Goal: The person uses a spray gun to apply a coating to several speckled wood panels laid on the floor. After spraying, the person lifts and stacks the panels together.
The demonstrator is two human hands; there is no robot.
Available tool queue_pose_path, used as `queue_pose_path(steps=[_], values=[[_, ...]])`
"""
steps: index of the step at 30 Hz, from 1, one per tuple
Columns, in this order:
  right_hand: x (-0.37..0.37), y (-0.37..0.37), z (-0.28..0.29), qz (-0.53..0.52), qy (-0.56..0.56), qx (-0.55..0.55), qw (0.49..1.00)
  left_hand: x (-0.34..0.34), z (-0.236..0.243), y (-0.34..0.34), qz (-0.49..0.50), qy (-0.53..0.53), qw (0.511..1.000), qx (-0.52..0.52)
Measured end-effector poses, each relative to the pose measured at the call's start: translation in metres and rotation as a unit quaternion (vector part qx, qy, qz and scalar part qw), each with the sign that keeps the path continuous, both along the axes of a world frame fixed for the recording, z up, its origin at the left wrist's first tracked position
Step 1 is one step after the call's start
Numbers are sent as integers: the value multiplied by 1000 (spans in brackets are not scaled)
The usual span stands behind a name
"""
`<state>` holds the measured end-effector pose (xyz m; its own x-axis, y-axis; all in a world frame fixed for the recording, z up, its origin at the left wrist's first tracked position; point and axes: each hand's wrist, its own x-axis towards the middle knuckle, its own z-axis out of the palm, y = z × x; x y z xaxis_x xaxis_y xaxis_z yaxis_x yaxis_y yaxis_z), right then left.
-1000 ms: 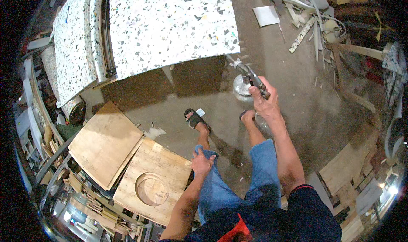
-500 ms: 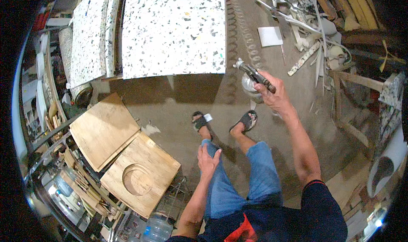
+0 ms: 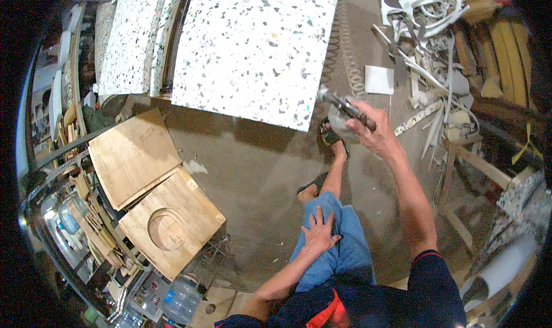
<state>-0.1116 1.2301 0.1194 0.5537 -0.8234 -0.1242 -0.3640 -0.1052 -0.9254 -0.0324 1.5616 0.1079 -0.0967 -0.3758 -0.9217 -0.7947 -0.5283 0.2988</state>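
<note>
The right hand (image 3: 371,128) is clamped around a dark metal spray gun (image 3: 352,110) with a rounded, cloudy cup beneath, its nozzle just beside the right edge of a large rectangular white foam sheet (image 3: 253,54) with grey speckles, toward the sheet's near corner. The left hand (image 3: 319,235) lies with fingers spread apart on the blue denim shorts (image 3: 345,259). A thin coiled hose (image 3: 349,52) runs along the sheet's right side, with a flat white square piece (image 3: 379,80) to its right. Near left lies a tan plywood panel (image 3: 198,216) with a round recess.
</note>
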Motion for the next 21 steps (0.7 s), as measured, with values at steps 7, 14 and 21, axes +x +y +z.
queue_pose_path(steps=[7,14,21], values=[[-5,-68,-3,-31,5,62,998,-16,-8,-77,14,-35,999,-19],[-34,-127,-1,-3,33,26,999,-24,-2,-142,45,-25,999,17],[-43,-196,3,32,74,87,993,-40,-4,-194,84,-28,995,43]])
